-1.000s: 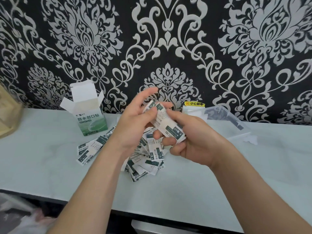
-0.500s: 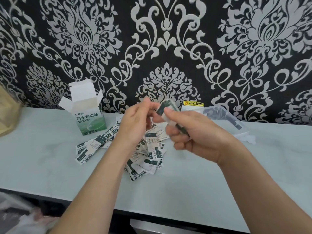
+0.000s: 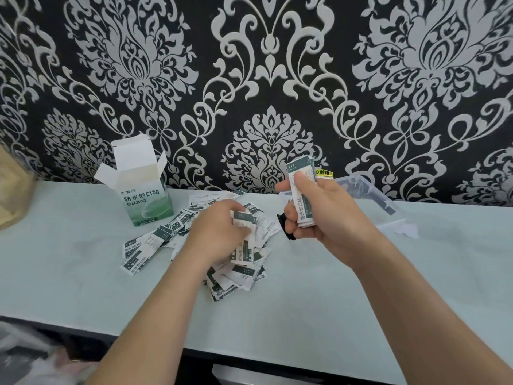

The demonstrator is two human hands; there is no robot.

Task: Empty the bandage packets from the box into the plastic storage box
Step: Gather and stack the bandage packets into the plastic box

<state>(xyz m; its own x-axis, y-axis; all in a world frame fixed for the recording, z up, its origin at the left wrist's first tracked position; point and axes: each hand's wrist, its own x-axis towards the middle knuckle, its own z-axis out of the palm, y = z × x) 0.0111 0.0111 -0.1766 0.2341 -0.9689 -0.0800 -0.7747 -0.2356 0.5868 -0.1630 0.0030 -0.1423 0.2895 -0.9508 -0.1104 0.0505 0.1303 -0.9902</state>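
White-and-green bandage packets (image 3: 194, 245): right hand (image 3: 327, 215) grips an upright stack (image 3: 302, 190), left hand (image 3: 219, 234) pinches one.

Carton (image 3: 144, 201) front reads 防水创口贴, white on green; small logo above it and the row of small badges below are too small to read. Same 防水创口贴 runs vertically on the packet stack (image 3: 303, 195) in the right hand (image 3: 330, 218). Loose packets (image 3: 138, 251) on the counter carry it too, mostly blurred. Yellow sticker (image 3: 324, 172) on the wall: 心触电 visible, first character hidden.
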